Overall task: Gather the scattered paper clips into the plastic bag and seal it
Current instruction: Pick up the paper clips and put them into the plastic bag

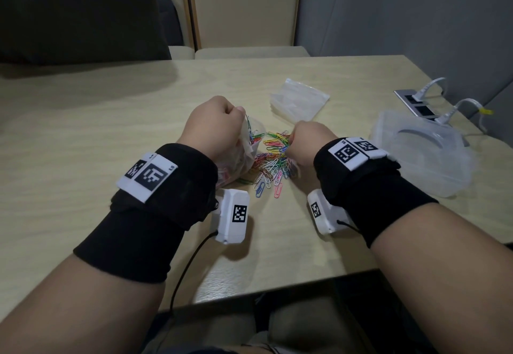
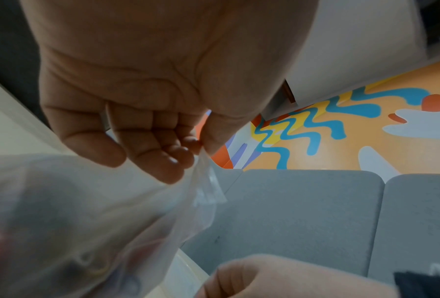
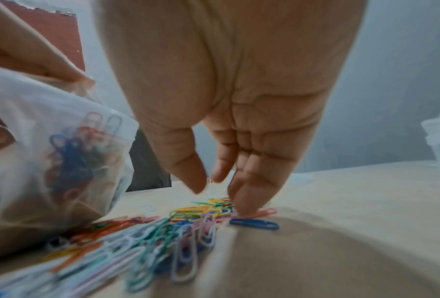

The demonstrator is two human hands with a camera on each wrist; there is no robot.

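Observation:
A clear plastic bag [image 1: 245,156] stands on the wooden table [image 1: 111,120], partly filled with coloured clips. My left hand [image 1: 238,115] pinches its upper rim between thumb and fingertips [image 2: 188,149], holding the bag [image 2: 86,221] up. Loose coloured paper clips [image 1: 273,162] lie in a pile just right of it. My right hand [image 1: 294,143] reaches down into the pile; in the right wrist view its fingertips [image 3: 244,207] touch the clips [image 3: 178,231] while the thumb stays apart, nothing pinched. The bag [image 3: 48,151] is close on the left there.
A stack of empty plastic bags [image 1: 298,99] lies behind the pile. A clear plastic container [image 1: 422,154] sits at the right, near a socket panel [image 1: 416,104] with white cables. Chairs [image 1: 244,12] stand beyond the far edge. A dark bulk [image 1: 77,12] fills the back left.

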